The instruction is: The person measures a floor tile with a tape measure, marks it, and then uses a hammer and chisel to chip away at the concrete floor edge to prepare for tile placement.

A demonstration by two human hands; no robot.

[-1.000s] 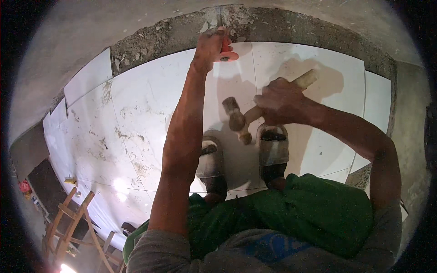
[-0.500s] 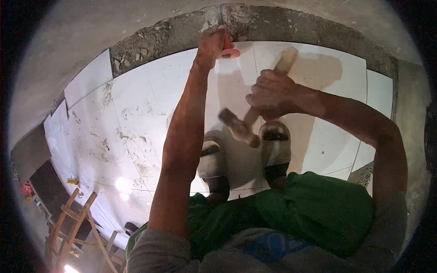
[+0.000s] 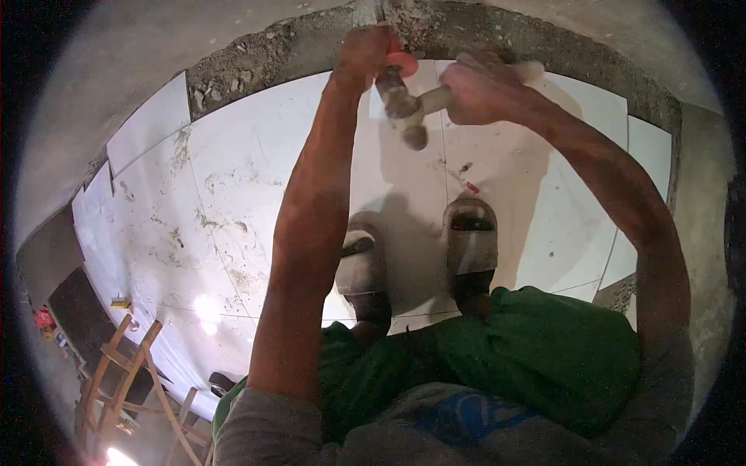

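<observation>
My left hand (image 3: 364, 58), arm stretched out, is closed round a chisel with a red hand guard (image 3: 402, 64). Its metal shaft (image 3: 380, 12) points away from me into the rough strip at the foot of the wall. In my right hand (image 3: 483, 92) is a hammer with a pale wooden handle (image 3: 435, 101), gripped in a closed fist. The hammer's head (image 3: 401, 104), somewhat blurred, is at the near end of the chisel, just below the guard. Whether the two touch, I cannot tell.
White floor tiles (image 3: 256, 163) with dirt smears lie beneath me, edged by a broken mortar strip (image 3: 272, 58) along the wall. My sandalled feet (image 3: 472, 248) stand on the tiles near a small red scrap (image 3: 472, 188). A wooden frame (image 3: 124, 380) stands at lower left.
My right hand has swung the hammer up and away from me, from over my feet to the chisel's end. The left hand keeps its grip on the chisel. The red scrap is now uncovered.
</observation>
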